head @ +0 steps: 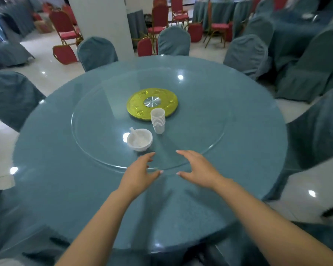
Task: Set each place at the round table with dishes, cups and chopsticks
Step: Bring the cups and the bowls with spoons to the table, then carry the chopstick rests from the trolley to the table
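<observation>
Head view: left hand (142, 170) and right hand (197, 168) reach side by side over the near rim of the glass turntable (200, 116) on the round table (56, 169), fingers spread wide, holding nothing, thumbs turned toward each other; contact with the glass cannot be judged. Just beyond the left fingertips sits a white bowl (140, 139) with a white spoon (134, 133) leaning in it, and beside it, farther in, an upright stack of white cups (158, 120), its count unclear, partly covering the edge of the yellow hub disc (152, 102). Covered chairs (96, 52) ring the table, several cut off by the frame; background blurred, lower right corner unreadable.
</observation>
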`<state>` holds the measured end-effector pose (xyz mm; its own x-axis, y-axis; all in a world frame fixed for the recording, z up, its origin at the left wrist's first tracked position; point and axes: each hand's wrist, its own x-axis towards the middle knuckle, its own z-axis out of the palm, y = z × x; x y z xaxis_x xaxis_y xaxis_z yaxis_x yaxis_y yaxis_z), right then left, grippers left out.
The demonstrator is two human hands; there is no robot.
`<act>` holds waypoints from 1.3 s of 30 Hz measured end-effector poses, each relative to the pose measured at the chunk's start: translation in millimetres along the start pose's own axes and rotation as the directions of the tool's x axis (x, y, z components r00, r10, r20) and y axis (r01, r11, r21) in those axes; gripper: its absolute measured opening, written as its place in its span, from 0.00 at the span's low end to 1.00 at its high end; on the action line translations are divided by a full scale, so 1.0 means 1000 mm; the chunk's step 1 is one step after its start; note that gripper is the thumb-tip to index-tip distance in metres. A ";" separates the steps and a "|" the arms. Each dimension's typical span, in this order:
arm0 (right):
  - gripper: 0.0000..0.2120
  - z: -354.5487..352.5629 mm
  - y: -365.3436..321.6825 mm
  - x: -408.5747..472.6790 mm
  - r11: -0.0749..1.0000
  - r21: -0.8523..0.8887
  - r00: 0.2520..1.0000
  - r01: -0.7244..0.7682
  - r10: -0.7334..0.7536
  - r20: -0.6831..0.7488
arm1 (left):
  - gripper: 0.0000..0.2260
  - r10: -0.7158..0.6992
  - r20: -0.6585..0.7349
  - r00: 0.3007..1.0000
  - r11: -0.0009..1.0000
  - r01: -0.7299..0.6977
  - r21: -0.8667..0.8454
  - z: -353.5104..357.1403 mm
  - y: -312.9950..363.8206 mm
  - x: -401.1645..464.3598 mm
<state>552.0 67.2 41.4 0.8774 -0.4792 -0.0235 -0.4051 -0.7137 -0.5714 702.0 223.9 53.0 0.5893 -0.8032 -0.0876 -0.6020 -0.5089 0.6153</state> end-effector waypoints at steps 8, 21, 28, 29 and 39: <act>0.34 -0.044 0.043 -0.152 0.969 -0.033 0.959 -0.245 0.237 -0.154 | 0.27 0.310 0.167 0.936 0.948 -0.317 0.020 0.057 0.105 -0.035; 0.31 -0.121 0.122 -0.414 0.774 0.089 0.688 -0.627 0.604 -0.402 | 0.23 0.601 0.521 0.606 0.744 -0.662 -0.090 0.218 0.294 -0.118; 0.31 -0.145 0.161 -0.539 0.681 0.172 0.553 -0.711 0.694 -0.461 | 0.22 0.641 0.594 0.487 0.687 -0.708 -0.161 0.293 0.380 -0.185; 0.30 -0.147 0.166 -0.554 0.669 0.181 0.540 -0.721 0.706 -0.458 | 0.22 0.640 0.597 0.484 0.687 -0.708 -0.163 0.303 0.390 -0.193; 0.30 -0.175 0.239 -0.679 0.599 0.221 0.472 -0.770 0.767 -0.434 | 0.23 0.605 0.633 0.484 0.708 -0.690 -0.149 0.402 0.477 -0.265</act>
<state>-186.1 132.6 64.6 -0.0078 -0.9956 -0.0937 -0.8612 0.0543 -0.5054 42.4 69.1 55.1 -0.4199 -0.8923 -0.1659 -0.7527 0.2402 0.6130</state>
